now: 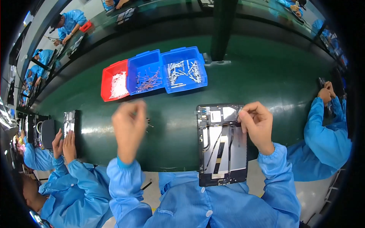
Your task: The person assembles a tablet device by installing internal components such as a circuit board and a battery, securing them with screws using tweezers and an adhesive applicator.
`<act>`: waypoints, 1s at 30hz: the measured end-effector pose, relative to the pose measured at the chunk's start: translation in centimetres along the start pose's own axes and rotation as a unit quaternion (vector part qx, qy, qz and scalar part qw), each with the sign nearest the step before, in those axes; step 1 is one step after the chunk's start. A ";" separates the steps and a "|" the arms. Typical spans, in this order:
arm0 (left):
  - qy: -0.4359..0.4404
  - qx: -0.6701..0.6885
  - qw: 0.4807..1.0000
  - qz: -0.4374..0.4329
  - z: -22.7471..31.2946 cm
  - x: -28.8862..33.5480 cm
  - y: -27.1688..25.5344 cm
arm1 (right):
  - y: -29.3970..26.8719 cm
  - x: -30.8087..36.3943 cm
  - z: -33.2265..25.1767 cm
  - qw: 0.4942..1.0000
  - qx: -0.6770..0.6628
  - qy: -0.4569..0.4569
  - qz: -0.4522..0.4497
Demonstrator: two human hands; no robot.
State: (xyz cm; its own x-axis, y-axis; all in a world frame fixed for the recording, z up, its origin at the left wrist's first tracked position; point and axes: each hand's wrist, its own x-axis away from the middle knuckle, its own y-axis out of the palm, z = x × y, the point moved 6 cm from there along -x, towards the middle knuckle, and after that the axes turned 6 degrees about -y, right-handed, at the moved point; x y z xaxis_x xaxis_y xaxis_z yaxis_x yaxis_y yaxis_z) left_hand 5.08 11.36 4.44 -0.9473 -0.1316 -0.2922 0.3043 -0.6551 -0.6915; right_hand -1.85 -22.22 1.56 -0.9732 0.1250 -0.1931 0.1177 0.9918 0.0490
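Note:
An opened tablet (237, 152) lies at the table's front edge, its near end jutting toward me. Black cables run over its pale inside, and small boards line its far end. At its far right corner, my right hand (259, 123) has thumb and forefinger pinched together. Whatever sits between those fingertips is too small to make out. My left hand (130, 127), smeared by motion, hovers over the table left of the tablet with its fingers bent. Beside it lie a few tiny thin parts (149, 124) on the green surface.
Beyond my hands stand a red bin (107, 84) of small white pieces, a blue bin (142, 60) of thin reddish wires and another blue bin (182, 89) of white-and-dark strips. A dark post (221, 38) rises behind them. Co-workers in blue sit on both sides.

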 end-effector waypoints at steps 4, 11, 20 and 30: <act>-0.091 0.150 0.884 -0.434 3.8 8.7 5.9 | -0.7 3.5 1.3 0.999 -0.021 -0.020 0.041; -0.309 0.366 0.721 -0.501 7.4 10.9 10.3 | -1.2 5.0 2.3 0.994 -0.032 -0.051 0.095; -0.047 0.463 0.797 -0.385 13.9 6.5 9.9 | -4.5 1.2 -5.1 0.982 -0.055 -0.128 0.127; 0.336 0.239 0.911 0.015 12.7 4.7 12.2 | 2.6 -2.3 -11.6 0.962 -0.169 -0.175 -0.120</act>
State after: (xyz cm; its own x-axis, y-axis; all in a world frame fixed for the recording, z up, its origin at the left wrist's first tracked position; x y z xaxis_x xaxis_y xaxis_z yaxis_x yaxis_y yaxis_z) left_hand 3.00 -6.72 3.04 -0.6157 0.2248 -0.7552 0.0978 -0.9292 -0.3564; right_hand -1.58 -20.22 13.52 -0.8313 -0.0482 -0.5537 -0.2318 0.9355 0.2665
